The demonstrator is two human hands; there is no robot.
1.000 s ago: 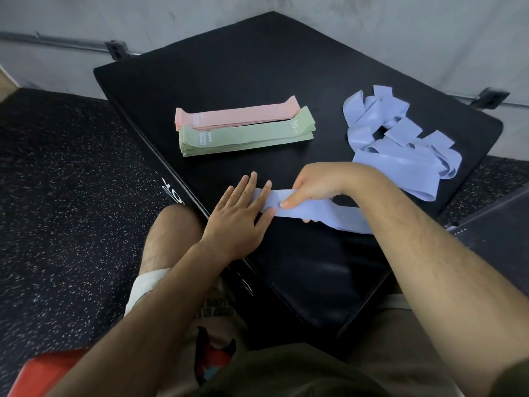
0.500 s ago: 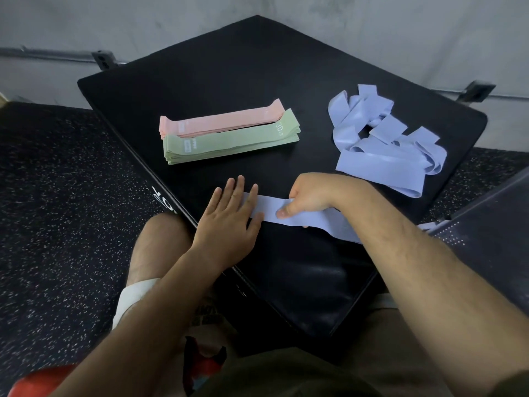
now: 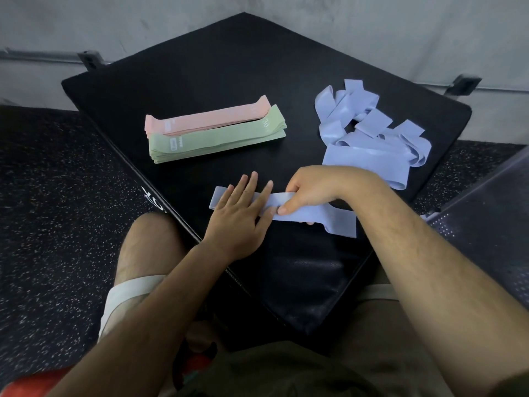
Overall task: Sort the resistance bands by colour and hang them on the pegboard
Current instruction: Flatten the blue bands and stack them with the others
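Note:
A lavender resistance band [image 3: 303, 215] lies flat near the front edge of the black padded platform [image 3: 229, 67]. My left hand [image 3: 240, 213] rests on its left end with straight fingers pressing it down. My right hand [image 3: 309, 190] pinches the band near its middle, thumb on top. Behind them sits a neat stack of green bands [image 3: 217, 138] with a stack of pink bands [image 3: 209, 118] just beyond it. A loose heap of lavender bands [image 3: 369, 133] lies at the right. No pegboard is in view.
Speckled black rubber floor [image 3: 57, 196] surrounds the platform. A grey wall [image 3: 372, 30] runs behind it. A dark perforated surface [image 3: 486, 219] stands at the right. My knees sit against the platform's front corner.
The band's left end now shows beyond my left fingers, which have slid along it. My right hand keeps its pinch near the middle. The view has shifted slightly.

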